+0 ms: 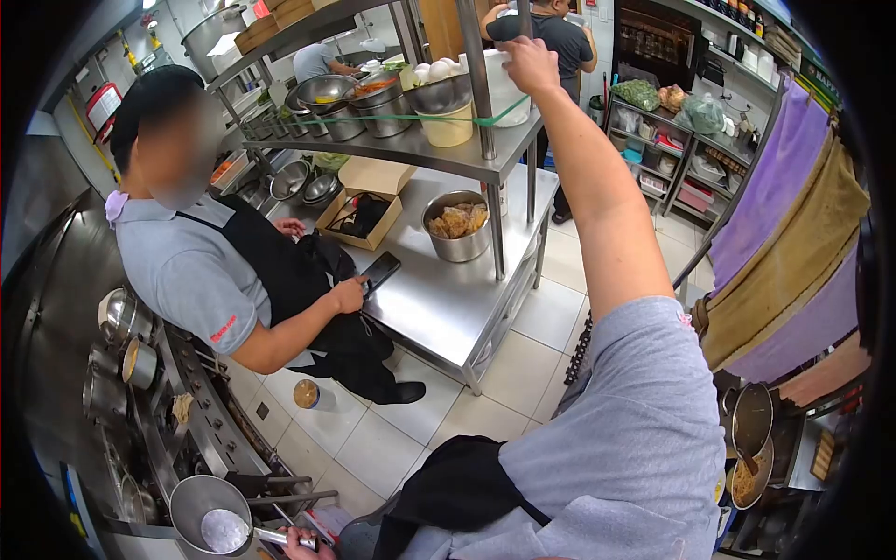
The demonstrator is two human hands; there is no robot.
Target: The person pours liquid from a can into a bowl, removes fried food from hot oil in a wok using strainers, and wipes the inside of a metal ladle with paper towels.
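Note:
At the lower left, my left hand (pixel 306 545) is closed around the handle of a metal saucepan (pixel 209 515). A white patch lies at the bottom of the pan. My right arm stretches up to the steel overshelf (pixel 509 154). There my right hand (pixel 532 67), with curled fingers, is at the rim of a whitish plastic tub (pixel 497 89) beside the shelf post. Whatever is between those fingers is hidden. Left of the tub, a metal bowl (pixel 439 95) with white eggs rests on a cream bucket (pixel 446 129).
A co-worker (pixel 201 252) in a black apron stands at the steel table (pixel 425 313), holding a phone (pixel 381 273). On the table are a pot of browned food (pixel 459 245) and an open cardboard box (pixel 387 233). A lidded cup (pixel 308 394) stands on the floor. Towels (pixel 775 252) hang at right.

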